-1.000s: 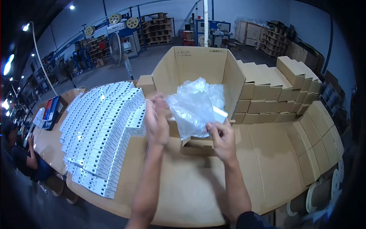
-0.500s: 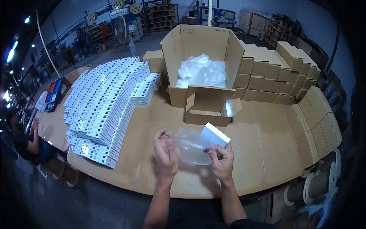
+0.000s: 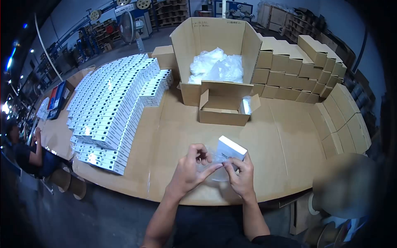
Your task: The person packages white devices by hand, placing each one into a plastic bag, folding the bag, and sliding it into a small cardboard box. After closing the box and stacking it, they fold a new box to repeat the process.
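My two hands are low and close to me, over the near edge of the cardboard tabletop [image 3: 269,136]. My right hand [image 3: 241,175] has its grip closed on a small white box [image 3: 231,149]. The box is tilted, with one end up and away from me. My left hand [image 3: 191,170] pinches a clear plastic bag [image 3: 213,165] with its fingertips. The bag lies between my hands and touches the low end of the white box. I cannot tell if the box is partly inside the bag.

Past my hands sits a small open brown box [image 3: 221,116], and something shiny shows inside it at the right. Just behind it stands a big open carton [image 3: 206,35] with a heap of clear bags [image 3: 216,66] in it. To my left lie many white boxes [image 3: 111,103] in long neat rows. To my right are stacks of closed brown boxes [image 3: 302,62], going along the back and down the right side. Far to the left, beside the tabletop, another person [image 3: 25,151] sits low down.
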The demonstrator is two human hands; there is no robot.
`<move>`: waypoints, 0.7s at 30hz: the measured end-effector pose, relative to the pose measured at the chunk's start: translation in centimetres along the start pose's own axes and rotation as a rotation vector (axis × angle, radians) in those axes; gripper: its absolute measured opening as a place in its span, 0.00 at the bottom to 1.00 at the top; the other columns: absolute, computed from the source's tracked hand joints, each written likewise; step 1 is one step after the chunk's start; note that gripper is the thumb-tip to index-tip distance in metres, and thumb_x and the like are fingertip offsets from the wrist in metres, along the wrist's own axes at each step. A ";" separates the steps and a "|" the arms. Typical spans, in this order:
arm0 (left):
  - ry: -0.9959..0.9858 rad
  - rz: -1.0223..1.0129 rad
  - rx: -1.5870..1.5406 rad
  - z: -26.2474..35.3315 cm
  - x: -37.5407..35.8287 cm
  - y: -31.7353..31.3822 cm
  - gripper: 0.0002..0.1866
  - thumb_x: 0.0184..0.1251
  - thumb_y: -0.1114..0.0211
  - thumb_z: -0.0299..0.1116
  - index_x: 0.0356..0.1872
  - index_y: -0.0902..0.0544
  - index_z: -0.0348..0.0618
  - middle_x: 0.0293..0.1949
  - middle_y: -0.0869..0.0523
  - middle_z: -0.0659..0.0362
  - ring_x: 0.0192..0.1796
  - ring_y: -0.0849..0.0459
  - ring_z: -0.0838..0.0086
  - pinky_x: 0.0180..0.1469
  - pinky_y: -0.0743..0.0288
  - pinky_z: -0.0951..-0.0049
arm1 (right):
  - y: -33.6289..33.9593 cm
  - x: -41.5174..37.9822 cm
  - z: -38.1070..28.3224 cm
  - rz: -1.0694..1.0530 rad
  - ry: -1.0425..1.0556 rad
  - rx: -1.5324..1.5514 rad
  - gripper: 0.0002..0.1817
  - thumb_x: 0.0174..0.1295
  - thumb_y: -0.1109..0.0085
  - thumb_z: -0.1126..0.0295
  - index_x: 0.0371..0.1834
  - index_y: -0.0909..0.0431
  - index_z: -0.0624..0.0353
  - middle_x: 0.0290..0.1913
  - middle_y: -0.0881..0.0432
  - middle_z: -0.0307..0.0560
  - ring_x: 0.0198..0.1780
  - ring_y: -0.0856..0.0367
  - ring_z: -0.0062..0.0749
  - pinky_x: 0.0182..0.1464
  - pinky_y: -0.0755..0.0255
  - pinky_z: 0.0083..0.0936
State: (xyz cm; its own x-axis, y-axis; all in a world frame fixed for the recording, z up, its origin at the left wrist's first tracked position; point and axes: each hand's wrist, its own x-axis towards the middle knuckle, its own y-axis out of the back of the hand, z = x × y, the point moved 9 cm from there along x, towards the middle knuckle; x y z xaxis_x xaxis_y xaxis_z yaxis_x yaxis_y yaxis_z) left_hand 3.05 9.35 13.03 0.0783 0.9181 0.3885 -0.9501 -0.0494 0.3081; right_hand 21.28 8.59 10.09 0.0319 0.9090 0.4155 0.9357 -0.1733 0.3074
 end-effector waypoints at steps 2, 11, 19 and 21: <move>-0.008 -0.012 0.036 0.1 0.1 -0.1 0.16 0.63 0.19 0.34 0.36 0.21 0.38 0.34 0.15 0.55 0.37 0.13 0.68 0.41 0.19 0.68 | 0.2 -0.2 0.9 -0.001 -0.065 -0.004 0.05 0.62 0.27 0.75 0.37 0.10 0.66 0.51 0.20 0.58 0.52 0.17 0.49 0.55 0.23 0.38; 0.063 0.021 0.161 -0.8 1.6 0.1 0.12 0.82 0.39 0.33 0.35 0.20 0.37 0.13 0.23 0.57 0.18 0.17 0.74 0.22 0.28 0.69 | -1.7 -1.1 1.8 -0.316 -0.101 -0.044 0.09 0.65 0.28 0.70 0.36 0.12 0.67 0.47 0.21 0.61 0.47 0.18 0.52 0.50 0.24 0.37; -0.048 0.523 -0.292 -5.8 -0.4 4.9 0.26 0.81 0.38 0.42 0.67 0.37 0.39 0.60 0.22 0.51 0.68 0.26 0.67 0.62 0.27 0.64 | -0.9 -1.5 3.9 -0.085 -0.154 0.146 0.10 0.70 0.32 0.69 0.38 0.12 0.67 0.48 0.21 0.59 0.47 0.18 0.46 0.50 0.25 0.36; 0.122 0.308 -0.629 -7.3 -2.5 0.8 0.29 0.74 0.30 0.34 0.67 0.33 0.35 0.59 0.19 0.51 0.64 0.21 0.69 0.61 0.24 0.67 | -0.9 -1.3 3.0 -0.050 -0.065 0.089 0.10 0.70 0.33 0.69 0.38 0.12 0.68 0.50 0.21 0.59 0.48 0.18 0.45 0.50 0.24 0.35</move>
State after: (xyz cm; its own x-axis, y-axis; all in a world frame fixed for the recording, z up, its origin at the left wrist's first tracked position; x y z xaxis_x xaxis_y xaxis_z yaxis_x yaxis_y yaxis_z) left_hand -0.12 9.91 5.98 -0.2214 0.9383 0.2656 -0.9206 -0.1113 -0.3742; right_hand 21.45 8.71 6.71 0.0048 0.9388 0.3443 0.9642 -0.0957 0.2474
